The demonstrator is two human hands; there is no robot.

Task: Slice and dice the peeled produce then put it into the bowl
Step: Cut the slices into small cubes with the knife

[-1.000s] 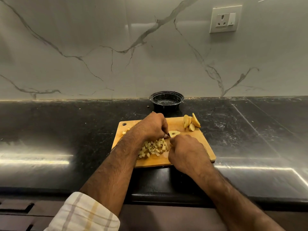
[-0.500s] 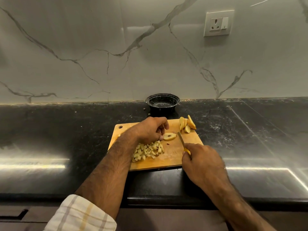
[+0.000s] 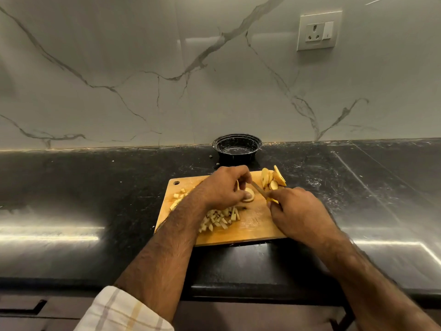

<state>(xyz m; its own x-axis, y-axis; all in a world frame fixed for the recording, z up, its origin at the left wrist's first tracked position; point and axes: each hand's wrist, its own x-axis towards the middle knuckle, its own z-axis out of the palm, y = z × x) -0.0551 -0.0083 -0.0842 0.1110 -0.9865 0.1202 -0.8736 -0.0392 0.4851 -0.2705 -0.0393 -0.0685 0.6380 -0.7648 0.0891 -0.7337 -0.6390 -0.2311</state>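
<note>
L fingers (image 3: 247, 194) pinch slice (image 3: 249, 197); R grips knife (image 3: 259, 189)

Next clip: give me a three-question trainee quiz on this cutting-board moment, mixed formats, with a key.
1. True or false: the black bowl already holds diced pieces.
2. Which hand holds the knife? A) left hand B) right hand
3. Fill in: the pile of diced pieces lies on the ____.

Key
1. False; the bowl shows no pieces inside.
2. B; the left hand pins a slice while the uncut slices wait at the board's far edge.
3. Cutting board.
</note>
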